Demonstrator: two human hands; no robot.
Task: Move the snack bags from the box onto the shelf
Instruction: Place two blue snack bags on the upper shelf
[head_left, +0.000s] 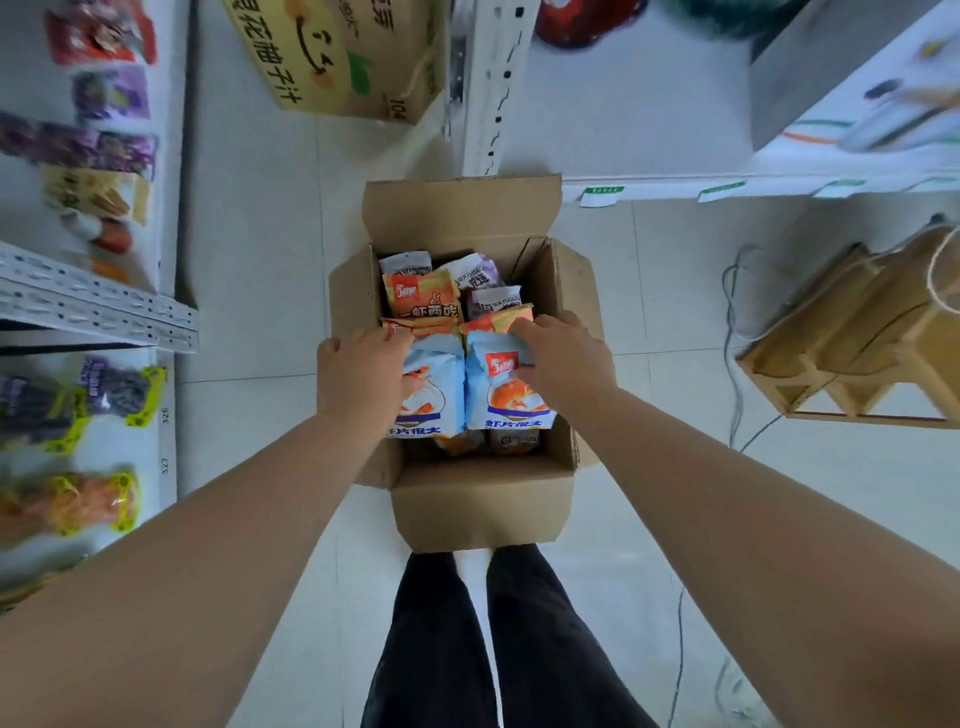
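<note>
An open cardboard box (478, 506) stands on the floor in front of my feet, filled with snack bags. Two light-blue shrimp-chip bags lie side by side on top. My left hand (361, 376) grips the left blue bag (434, 402) at its upper edge. My right hand (558, 358) grips the right blue bag (506, 400) at its top. Behind them lie orange bags (421, 299) and white-purple bags (483, 275). A white shelf (171, 156) with several snack packs runs along the left.
A larger printed carton (337, 57) sits on the floor beyond the box, next to a white upright post (498, 88). A wooden rack (857, 338) and loose cables (732, 322) are at the right. Another white shelf (779, 182) runs at the upper right.
</note>
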